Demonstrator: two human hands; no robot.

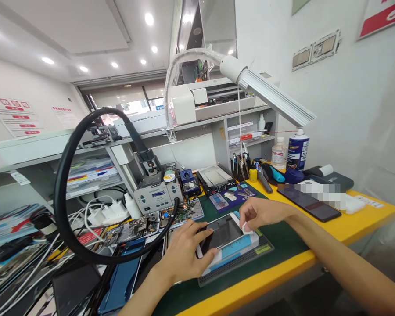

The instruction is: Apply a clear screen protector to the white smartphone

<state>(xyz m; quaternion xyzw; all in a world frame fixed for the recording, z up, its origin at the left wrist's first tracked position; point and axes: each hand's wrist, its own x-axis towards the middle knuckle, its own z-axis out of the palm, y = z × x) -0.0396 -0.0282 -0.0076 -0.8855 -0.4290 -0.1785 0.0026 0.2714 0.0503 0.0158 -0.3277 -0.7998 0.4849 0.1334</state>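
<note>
A smartphone (pixel 224 233) with a white front frame and dark screen lies on a blue-and-white block (pixel 238 249), over a grey perforated pad (pixel 230 266). My left hand (pixel 187 252) steadies the phone's left end, thumb on the near edge and fingers over the far edge and screen. At the right end my right hand (pixel 260 213) is closed in a pinch. Between its fingertips is a small white piece (pixel 248 229), perhaps cloth or tissue, pressed against the white frame. The fingers partly hide it, so its kind is unclear.
A black hose (pixel 61 188) loops left of my left hand from a grey soldering station (pixel 158 197). Phones, boards and cables crowd the left. Behind are a purple mat (pixel 232 198) and tool holder (pixel 240 167); a dark phone (pixel 309 202) and spray can (pixel 298 151) stand right.
</note>
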